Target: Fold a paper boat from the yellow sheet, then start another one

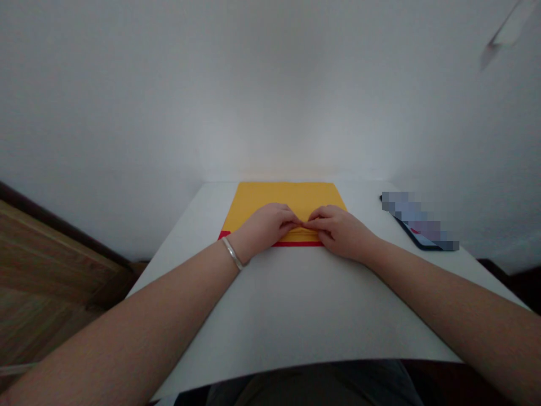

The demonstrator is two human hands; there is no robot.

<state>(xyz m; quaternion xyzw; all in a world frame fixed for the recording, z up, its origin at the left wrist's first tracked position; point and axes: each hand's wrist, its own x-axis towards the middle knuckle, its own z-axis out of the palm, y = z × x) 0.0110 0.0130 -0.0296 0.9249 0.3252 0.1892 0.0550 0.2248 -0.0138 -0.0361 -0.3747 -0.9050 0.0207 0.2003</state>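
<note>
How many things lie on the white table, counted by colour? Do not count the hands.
Yellow: 1, the yellow sheet
Red: 1, the red sheet under it; only its near edge shows
Dark: 1, the phone, partly blurred
Total: 3

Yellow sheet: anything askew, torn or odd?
Nothing torn or spilled. The yellow sheet lies square on the table, but a red strip shows along its near edge and left corner, so the layers are not flush. Left hand and right hand meet fingertip to fingertip on that edge.
</note>
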